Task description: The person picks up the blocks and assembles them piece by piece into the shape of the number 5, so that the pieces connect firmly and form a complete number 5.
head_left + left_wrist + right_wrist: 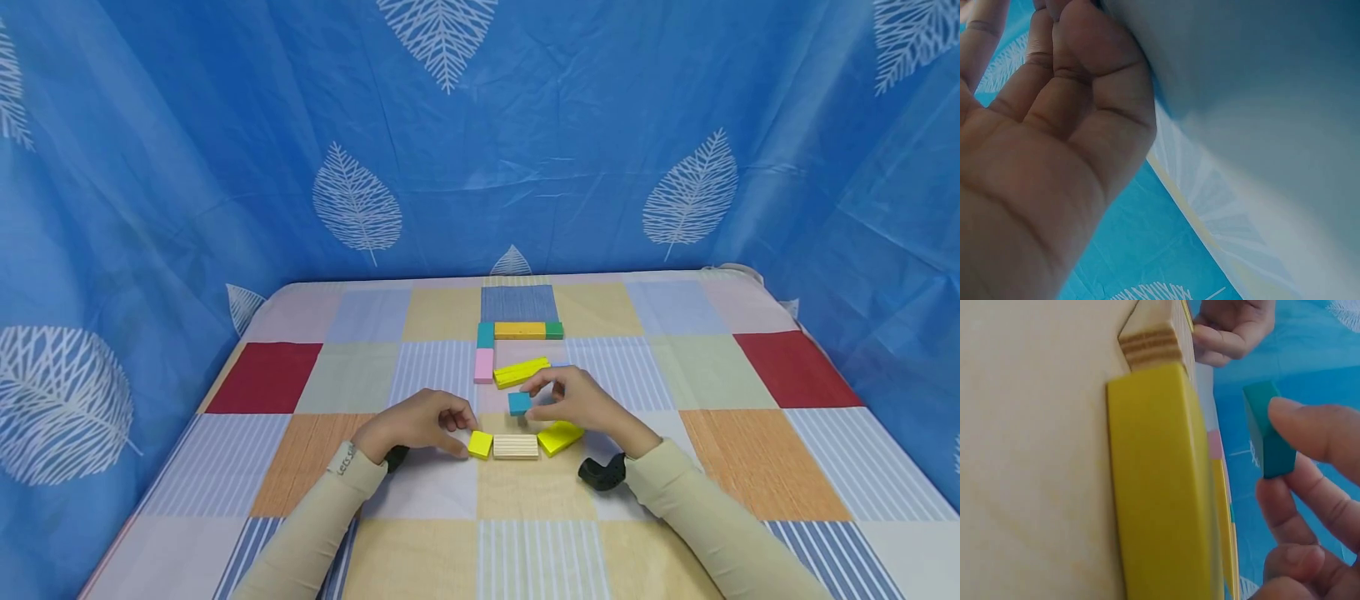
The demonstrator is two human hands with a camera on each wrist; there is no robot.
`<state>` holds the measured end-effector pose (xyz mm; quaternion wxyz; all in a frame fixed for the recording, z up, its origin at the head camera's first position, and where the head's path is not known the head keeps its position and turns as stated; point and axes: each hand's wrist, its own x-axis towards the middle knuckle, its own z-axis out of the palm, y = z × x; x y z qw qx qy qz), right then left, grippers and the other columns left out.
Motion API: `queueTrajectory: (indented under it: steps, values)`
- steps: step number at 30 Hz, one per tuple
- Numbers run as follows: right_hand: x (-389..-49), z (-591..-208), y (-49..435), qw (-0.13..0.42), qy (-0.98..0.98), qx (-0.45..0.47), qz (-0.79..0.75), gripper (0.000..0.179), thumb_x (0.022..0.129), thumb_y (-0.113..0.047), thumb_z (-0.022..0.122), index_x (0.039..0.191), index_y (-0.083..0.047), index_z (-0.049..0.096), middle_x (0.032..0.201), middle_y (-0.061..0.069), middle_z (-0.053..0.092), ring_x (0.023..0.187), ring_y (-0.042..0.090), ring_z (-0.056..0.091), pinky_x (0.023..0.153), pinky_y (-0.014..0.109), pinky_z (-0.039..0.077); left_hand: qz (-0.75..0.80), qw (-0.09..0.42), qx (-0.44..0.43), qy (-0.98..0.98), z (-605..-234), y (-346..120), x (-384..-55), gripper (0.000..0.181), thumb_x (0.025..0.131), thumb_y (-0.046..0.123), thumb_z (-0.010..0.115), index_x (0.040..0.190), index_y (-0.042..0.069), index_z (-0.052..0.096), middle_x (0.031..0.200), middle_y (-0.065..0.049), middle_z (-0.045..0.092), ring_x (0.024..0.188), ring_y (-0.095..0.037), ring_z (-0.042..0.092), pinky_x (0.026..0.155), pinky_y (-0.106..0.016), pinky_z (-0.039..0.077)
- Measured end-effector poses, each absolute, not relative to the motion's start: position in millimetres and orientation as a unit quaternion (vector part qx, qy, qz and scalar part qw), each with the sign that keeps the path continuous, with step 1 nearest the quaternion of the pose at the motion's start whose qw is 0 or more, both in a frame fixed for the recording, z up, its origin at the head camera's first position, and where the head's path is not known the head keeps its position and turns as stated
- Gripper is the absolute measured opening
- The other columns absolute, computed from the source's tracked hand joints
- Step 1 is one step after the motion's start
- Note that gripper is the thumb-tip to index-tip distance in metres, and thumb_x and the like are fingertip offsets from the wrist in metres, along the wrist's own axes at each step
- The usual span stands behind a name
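My right hand (573,398) pinches a small teal block (519,404) between thumb and fingers, above the cloth; the right wrist view shows the teal block (1271,431) raised. On the left, my left hand (429,421) has its thumb and forefinger at the edges of a small yellow block (481,445). That block lies beside a striped wooden block (515,447). A longer yellow block (560,437) lies angled at the wooden block's right end, near my right wrist. In the left wrist view my left hand (1054,144) shows curled fingers; its block is hidden there.
Farther back, a teal block (486,335), a pink block (483,367), an orange block (520,331) and a green block (553,331) form a corner. Another yellow block (521,372) lies slanted inside it. A blue block is partly hidden behind my right hand. Patchwork cloth (540,492) covers the table.
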<state>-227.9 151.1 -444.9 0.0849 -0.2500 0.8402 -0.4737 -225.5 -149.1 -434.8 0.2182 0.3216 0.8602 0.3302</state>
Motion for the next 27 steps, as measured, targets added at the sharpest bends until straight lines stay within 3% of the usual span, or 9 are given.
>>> queueTrajectory:
  steps: [3,11,18,27]
  values:
    - [-229,-445,145,0.089,0.847,-0.245,-0.463,0.027,0.09,-0.006,0.087,0.114,0.003,0.079,0.105,0.012,0.074,0.064,0.014,0.047,0.065,0.026,0.043,0.332,0.22,0.321,0.859,-435,-150,-226,0.025,0.085,0.007,0.093,0.105,0.009,0.078,0.093,0.004,0.067,0.085,-0.008,0.057,0.082,-0.024,0.052]
    - [-231,-445,132,0.089,0.86,-0.231,-0.446,0.027,0.09,-0.01,0.088,0.114,-0.001,0.081,0.104,0.006,0.076,0.091,0.02,0.064,0.078,0.031,0.049,0.332,0.22,0.326,0.857,-436,-151,-226,0.025,0.085,0.009,0.093,0.105,0.009,0.078,0.093,0.005,0.067,0.084,-0.007,0.057,0.082,-0.024,0.052]
    - [-232,-445,123,0.099,0.872,-0.208,-0.432,0.027,0.088,-0.011,0.088,0.114,-0.003,0.082,0.104,0.005,0.077,0.089,0.018,0.064,0.079,0.035,0.052,0.332,0.224,0.322,0.858,-435,-151,-226,0.025,0.086,0.009,0.093,0.106,0.009,0.078,0.093,0.006,0.067,0.085,-0.007,0.057,0.082,-0.024,0.052]
    - [-232,-444,112,0.111,0.883,-0.196,-0.411,0.026,0.088,-0.009,0.088,0.112,-0.003,0.081,0.106,0.005,0.078,0.104,0.027,0.072,0.095,0.048,0.058,0.333,0.227,0.316,0.859,-434,-151,-226,0.025,0.086,0.009,0.093,0.106,0.009,0.078,0.093,0.004,0.066,0.085,-0.008,0.056,0.082,-0.023,0.051]
